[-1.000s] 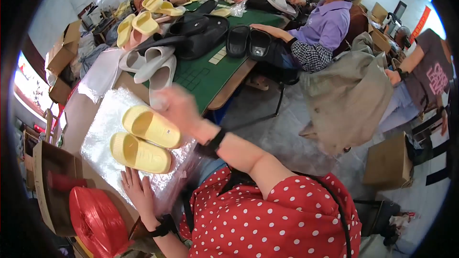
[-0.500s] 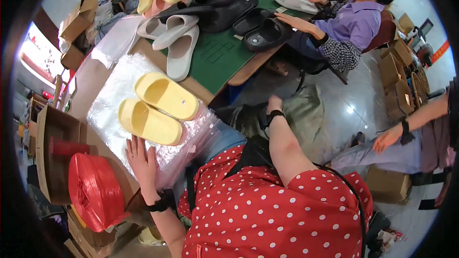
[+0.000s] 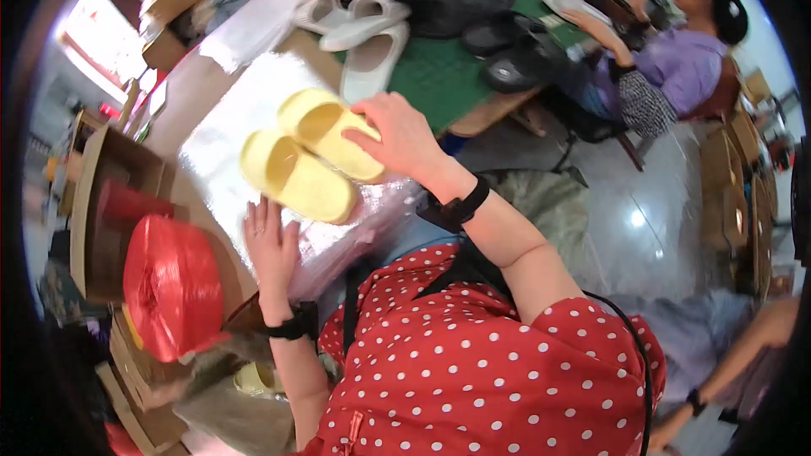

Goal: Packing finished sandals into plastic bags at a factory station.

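We have a pair of yellow slippers lying side by side on a stack of clear plastic bags [image 3: 253,131] spread over the surface [image 3: 190,93]. Our right hand [image 3: 401,139] rests on the far yellow slipper [image 3: 325,127], fingers curled over its edge in a light grip that holds the slipper. Our left hand [image 3: 270,245] lies flat and open on the plastic just beside the near yellow slipper [image 3: 296,177], holding nothing and pinning the film down. We judge the step in hand to be gathering the pair for bagging. The next move calls for bringing both slippers together in one grip while the left hand separates and opens the top bag. A red roll of twine [image 3: 173,287] sits to the left, beside cardboard boxes [image 3: 110,194].
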`<action>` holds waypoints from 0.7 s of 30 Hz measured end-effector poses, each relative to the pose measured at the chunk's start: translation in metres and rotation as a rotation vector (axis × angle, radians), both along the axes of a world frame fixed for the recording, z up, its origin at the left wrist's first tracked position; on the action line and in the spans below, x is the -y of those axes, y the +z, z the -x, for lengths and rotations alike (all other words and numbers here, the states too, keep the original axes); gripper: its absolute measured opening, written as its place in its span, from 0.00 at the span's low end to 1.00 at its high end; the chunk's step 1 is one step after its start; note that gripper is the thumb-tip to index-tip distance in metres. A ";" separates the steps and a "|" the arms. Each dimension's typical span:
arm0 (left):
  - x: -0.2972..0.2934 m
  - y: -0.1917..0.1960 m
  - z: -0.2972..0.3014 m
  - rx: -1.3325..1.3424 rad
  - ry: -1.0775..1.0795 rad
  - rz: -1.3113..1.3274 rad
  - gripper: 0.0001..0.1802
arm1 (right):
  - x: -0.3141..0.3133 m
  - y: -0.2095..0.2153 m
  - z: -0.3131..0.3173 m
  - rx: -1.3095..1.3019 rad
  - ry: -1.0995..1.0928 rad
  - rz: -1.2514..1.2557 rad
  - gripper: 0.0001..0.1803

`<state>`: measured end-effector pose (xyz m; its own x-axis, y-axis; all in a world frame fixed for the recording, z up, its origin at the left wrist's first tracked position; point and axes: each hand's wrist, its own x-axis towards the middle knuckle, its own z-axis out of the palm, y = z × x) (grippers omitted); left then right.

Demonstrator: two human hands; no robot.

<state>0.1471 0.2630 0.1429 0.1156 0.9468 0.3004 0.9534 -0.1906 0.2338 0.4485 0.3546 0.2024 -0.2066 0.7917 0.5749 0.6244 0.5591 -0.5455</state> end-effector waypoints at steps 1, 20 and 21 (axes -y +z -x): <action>-0.001 0.003 -0.005 -0.001 -0.008 -0.010 0.30 | -0.002 -0.010 0.013 0.097 0.005 0.059 0.27; -0.004 -0.011 0.002 0.154 0.013 -0.135 0.33 | -0.063 -0.034 0.106 0.520 0.068 0.183 0.26; 0.000 -0.014 0.005 0.208 0.000 -0.144 0.34 | -0.067 -0.039 0.104 0.515 0.082 0.173 0.26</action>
